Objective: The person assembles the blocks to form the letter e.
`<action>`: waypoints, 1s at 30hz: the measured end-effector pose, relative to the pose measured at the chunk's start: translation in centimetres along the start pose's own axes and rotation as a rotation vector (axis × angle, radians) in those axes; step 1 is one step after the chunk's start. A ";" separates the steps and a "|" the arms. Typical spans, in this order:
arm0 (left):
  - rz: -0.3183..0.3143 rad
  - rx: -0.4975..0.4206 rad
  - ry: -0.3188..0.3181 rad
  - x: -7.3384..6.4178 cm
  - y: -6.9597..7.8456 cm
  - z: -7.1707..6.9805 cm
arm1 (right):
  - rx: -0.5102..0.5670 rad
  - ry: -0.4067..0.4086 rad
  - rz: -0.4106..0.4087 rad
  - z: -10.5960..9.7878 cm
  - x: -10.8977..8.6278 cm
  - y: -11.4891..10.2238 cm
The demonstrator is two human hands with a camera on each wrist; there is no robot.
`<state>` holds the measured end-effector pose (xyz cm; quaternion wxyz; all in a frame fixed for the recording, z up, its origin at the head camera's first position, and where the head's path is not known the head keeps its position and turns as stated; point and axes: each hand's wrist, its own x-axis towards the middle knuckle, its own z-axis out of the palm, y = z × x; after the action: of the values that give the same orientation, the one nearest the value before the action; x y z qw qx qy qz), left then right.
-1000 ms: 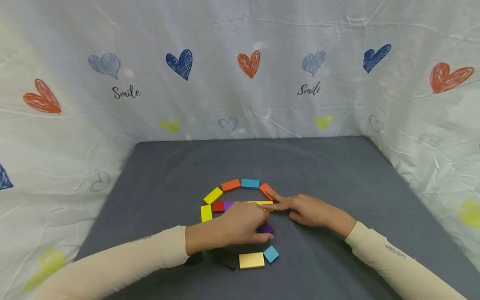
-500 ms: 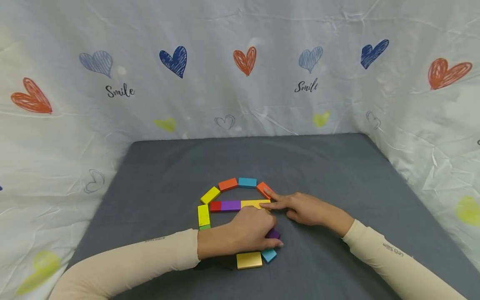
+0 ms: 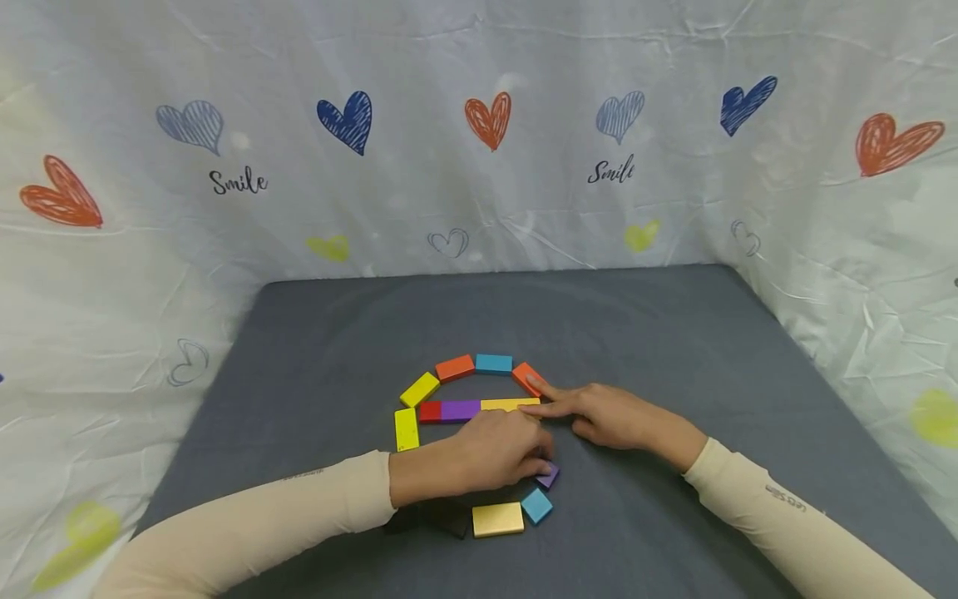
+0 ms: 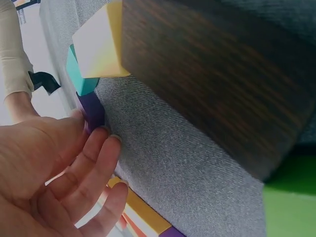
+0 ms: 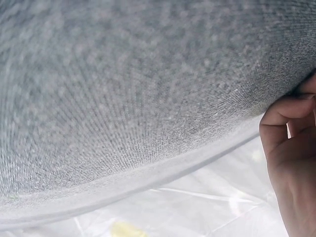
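Observation:
My left hand (image 3: 486, 453) pinches a purple block (image 3: 550, 476) between thumb and fingertips; in the left wrist view the purple block (image 4: 91, 111) stands against or very near a light blue block (image 4: 79, 74). My right hand (image 3: 621, 416) rests with two fingers extended. One fingertip touches an orange block (image 3: 526, 377), the other the right end of a yellow block (image 3: 503, 405). That yellow one ends a straight row with a purple block (image 3: 460, 411) and a red block (image 3: 430, 412). In the right wrist view, only part of my right hand (image 5: 291, 148) shows.
A curved line holds yellow blocks (image 3: 407, 430), an orange block (image 3: 455, 368) and a blue block (image 3: 494, 364). Below lie a gold block (image 3: 497, 520) and a dark brown block (image 4: 212, 84); a green block (image 4: 291, 207) is beyond. Grey cloth (image 3: 636, 333) covers the table, before a white curtain (image 3: 419, 191).
My left hand has moved right and slightly nearer with the purple block, bringing it close to the light blue block. The right hand keeps its place. The head view has shifted slightly.

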<state>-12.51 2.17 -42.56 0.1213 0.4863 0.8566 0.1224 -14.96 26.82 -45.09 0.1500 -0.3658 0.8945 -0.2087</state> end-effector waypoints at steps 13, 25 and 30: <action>-0.015 -0.053 -0.016 0.4 0.1 0.0 | -0.018 -0.001 0.000 0.1 0.1 0.1; 0.022 -0.075 -0.008 0.4 -0.1 0.3 | 0.004 -0.003 0.004 0.1 0.1 0.0; 0.050 -0.102 -0.010 0.4 -0.3 0.4 | 0.015 0.000 0.017 0.1 0.1 0.0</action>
<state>-12.84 2.44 -43.06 0.1471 0.5012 0.8363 0.1666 -14.97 26.67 -45.19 0.1543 -0.3571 0.8960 -0.2142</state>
